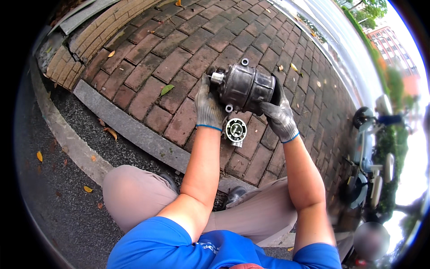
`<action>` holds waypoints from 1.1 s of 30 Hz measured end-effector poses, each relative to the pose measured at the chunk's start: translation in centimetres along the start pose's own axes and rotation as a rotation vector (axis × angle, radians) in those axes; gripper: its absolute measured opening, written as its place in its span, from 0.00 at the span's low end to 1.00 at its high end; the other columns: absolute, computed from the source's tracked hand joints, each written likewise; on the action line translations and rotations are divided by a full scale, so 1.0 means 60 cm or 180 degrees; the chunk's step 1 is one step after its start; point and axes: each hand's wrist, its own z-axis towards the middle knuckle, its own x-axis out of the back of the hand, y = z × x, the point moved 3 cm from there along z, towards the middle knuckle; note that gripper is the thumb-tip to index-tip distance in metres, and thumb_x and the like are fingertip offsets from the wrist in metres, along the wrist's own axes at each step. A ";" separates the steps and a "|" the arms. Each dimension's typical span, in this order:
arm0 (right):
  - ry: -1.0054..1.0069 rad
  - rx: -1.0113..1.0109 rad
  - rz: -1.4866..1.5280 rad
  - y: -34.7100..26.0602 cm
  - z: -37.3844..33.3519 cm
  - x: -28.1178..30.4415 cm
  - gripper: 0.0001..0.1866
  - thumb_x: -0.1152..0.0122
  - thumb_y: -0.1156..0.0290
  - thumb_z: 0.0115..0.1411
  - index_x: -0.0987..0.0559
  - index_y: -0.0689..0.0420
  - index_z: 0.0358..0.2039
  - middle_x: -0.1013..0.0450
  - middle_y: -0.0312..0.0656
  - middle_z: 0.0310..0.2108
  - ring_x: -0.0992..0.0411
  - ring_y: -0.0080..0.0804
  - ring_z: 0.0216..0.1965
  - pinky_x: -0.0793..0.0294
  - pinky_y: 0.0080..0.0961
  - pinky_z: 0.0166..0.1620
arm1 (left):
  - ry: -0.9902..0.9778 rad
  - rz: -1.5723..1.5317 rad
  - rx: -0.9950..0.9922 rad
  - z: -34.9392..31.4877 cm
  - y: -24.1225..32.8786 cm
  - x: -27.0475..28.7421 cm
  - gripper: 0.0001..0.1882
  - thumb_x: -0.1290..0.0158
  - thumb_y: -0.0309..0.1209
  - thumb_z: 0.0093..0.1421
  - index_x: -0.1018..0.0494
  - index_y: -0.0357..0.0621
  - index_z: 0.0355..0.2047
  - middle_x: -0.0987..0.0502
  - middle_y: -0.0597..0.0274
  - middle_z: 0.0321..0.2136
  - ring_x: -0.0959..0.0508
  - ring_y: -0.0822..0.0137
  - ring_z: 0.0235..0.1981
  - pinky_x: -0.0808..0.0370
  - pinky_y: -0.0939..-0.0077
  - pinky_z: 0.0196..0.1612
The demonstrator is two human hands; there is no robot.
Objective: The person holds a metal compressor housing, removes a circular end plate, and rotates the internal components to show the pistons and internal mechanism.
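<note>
Blackened metal housing [239, 87]: a stout cylinder held up over the brick paving, its long axis lying roughly left to right; a seam rings the body toward its right end.
Silver stub [217, 78]: pale, bright metal, sticking out of the housing's left end.
Eyelet lugs: two, one on the far edge [245, 62], one on the near edge [229, 108].
Left hand [210, 106]: in grey knit with a blue hem, gripping the housing's left end; some fingers are hidden behind it.
Right hand [281, 114]: in similar, dirtier knit, wrapped around the right end, thumb on the near side.
Round fitting [236, 130]: pale metal with holes around its rim, between the wrists, just nearer the body than the housing.
Brick paving [192, 40]: reddish-brown, with a green leaf [167, 90] left of the hands.
Kerb strip [130, 125]: grey stone, dividing bricks from dark asphalt [80, 117].
Clothing: blue shirt [152, 244], greyish trousers [251, 215], knees bent.
Right edge: a light-blue scooter [365, 148], blurred, beside greenery [394, 89].
</note>
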 end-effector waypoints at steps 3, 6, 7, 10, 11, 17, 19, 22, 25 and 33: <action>0.0049 0.0083 0.0033 0.012 0.000 0.005 0.52 0.25 0.74 0.47 0.43 0.61 0.71 0.33 0.43 0.63 0.33 0.34 0.63 0.32 0.33 0.65 | 0.0131 0.0298 -0.0039 -0.005 0.008 -0.011 0.18 0.55 0.43 0.75 0.25 0.45 0.53 0.20 0.57 0.49 0.20 0.59 0.49 0.22 0.57 0.55; 0.0032 0.0103 0.0011 0.014 -0.002 0.003 0.52 0.23 0.69 0.48 0.42 0.61 0.70 0.32 0.42 0.63 0.33 0.33 0.63 0.32 0.33 0.65 | 0.0138 0.0349 0.0018 -0.001 0.009 -0.003 0.18 0.55 0.42 0.75 0.25 0.44 0.52 0.20 0.56 0.48 0.20 0.58 0.48 0.21 0.57 0.53; 0.0002 0.0108 -0.0026 0.013 -0.002 0.002 0.52 0.22 0.64 0.48 0.40 0.60 0.70 0.32 0.42 0.63 0.32 0.34 0.63 0.32 0.34 0.65 | 0.0054 0.0296 0.0083 0.000 0.010 0.000 0.17 0.55 0.42 0.75 0.25 0.43 0.51 0.20 0.56 0.47 0.19 0.58 0.47 0.21 0.57 0.53; 0.0015 0.0159 -0.0087 0.016 -0.005 0.006 0.52 0.19 0.59 0.48 0.38 0.59 0.69 0.31 0.41 0.63 0.31 0.34 0.62 0.31 0.34 0.64 | -0.0085 0.0146 0.0185 0.002 0.010 0.001 0.16 0.55 0.40 0.74 0.24 0.42 0.49 0.19 0.56 0.45 0.19 0.58 0.46 0.20 0.57 0.52; 0.0030 0.0182 -0.0096 0.017 -0.006 0.004 0.52 0.19 0.59 0.48 0.38 0.59 0.69 0.31 0.41 0.63 0.31 0.34 0.62 0.31 0.34 0.64 | -0.0046 0.0110 0.0143 0.005 0.011 0.002 0.16 0.54 0.39 0.74 0.24 0.42 0.49 0.19 0.56 0.45 0.18 0.58 0.45 0.20 0.57 0.51; 0.0081 0.0142 -0.0109 0.015 -0.007 0.007 0.52 0.19 0.58 0.47 0.38 0.59 0.69 0.30 0.41 0.62 0.30 0.33 0.61 0.29 0.34 0.62 | 0.0136 0.0176 0.0079 0.014 0.008 0.003 0.14 0.51 0.38 0.73 0.22 0.43 0.45 0.18 0.56 0.42 0.18 0.59 0.42 0.19 0.59 0.49; 0.0067 0.0096 -0.0036 0.014 -0.008 0.008 0.53 0.23 0.68 0.47 0.42 0.60 0.71 0.31 0.42 0.62 0.31 0.34 0.61 0.29 0.33 0.62 | 0.0136 0.0144 0.0096 0.015 0.008 0.000 0.13 0.50 0.38 0.72 0.22 0.43 0.45 0.18 0.57 0.41 0.18 0.60 0.41 0.19 0.59 0.48; -0.0016 0.0062 0.0067 0.016 -0.006 0.006 0.52 0.25 0.74 0.47 0.44 0.60 0.71 0.31 0.43 0.61 0.31 0.35 0.61 0.27 0.33 0.61 | 0.0105 0.0082 0.0104 0.017 0.008 0.009 0.13 0.49 0.39 0.71 0.22 0.44 0.45 0.18 0.58 0.41 0.18 0.60 0.41 0.19 0.59 0.48; -0.0032 -0.0050 0.0236 0.021 -0.001 0.007 0.51 0.25 0.76 0.48 0.43 0.59 0.71 0.31 0.44 0.61 0.30 0.36 0.60 0.25 0.34 0.59 | 0.0213 0.0207 -0.0064 0.015 0.005 0.003 0.13 0.49 0.41 0.72 0.23 0.45 0.45 0.19 0.58 0.41 0.19 0.59 0.42 0.20 0.59 0.49; 0.0035 0.0065 0.0492 0.023 -0.005 0.016 0.55 0.24 0.74 0.48 0.47 0.58 0.73 0.34 0.44 0.64 0.31 0.38 0.62 0.28 0.35 0.62 | 0.0224 0.0310 0.0076 -0.002 0.006 -0.020 0.17 0.49 0.43 0.72 0.25 0.40 0.45 0.20 0.55 0.41 0.19 0.59 0.40 0.19 0.58 0.46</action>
